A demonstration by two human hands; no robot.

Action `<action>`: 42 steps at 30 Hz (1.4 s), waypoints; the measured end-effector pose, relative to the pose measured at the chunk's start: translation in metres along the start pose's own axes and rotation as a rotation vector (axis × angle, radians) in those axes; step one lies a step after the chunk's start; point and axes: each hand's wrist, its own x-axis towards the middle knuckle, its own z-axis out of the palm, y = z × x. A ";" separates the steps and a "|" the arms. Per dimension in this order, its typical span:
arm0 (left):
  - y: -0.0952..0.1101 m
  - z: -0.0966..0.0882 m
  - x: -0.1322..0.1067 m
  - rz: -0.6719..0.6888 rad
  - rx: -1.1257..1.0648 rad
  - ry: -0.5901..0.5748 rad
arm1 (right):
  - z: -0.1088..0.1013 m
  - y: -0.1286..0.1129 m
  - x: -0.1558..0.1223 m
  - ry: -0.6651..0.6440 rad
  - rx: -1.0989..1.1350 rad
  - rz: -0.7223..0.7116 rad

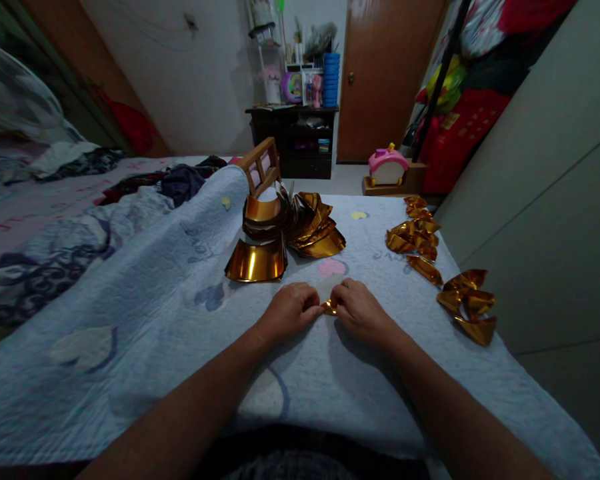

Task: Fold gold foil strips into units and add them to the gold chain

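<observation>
My left hand [289, 310] and my right hand [361, 311] rest knuckles-up on a pale blue quilt [130, 320], fingertips meeting. Both pinch one small piece of gold foil paper [329, 307], mostly hidden under the fingers. Just beyond my hands lies a fanned stack of curved gold foil sheets [285, 233]. Folded gold pieces [415, 237] lie in a row to the right, and a few more folded gold pieces [467, 303] sit near the quilt's right edge.
A small wooden frame [261, 167] stands behind the stack. Dark clothes [180, 181] lie on the bedding at left. A grey wall or cabinet [540, 200] runs along the right. A pink toy [387, 165], a dark shelf [295, 140] and a brown door [385, 73] are at the back.
</observation>
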 end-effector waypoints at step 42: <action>0.001 -0.001 0.002 0.008 0.005 -0.007 | -0.001 0.004 -0.003 -0.007 0.015 -0.033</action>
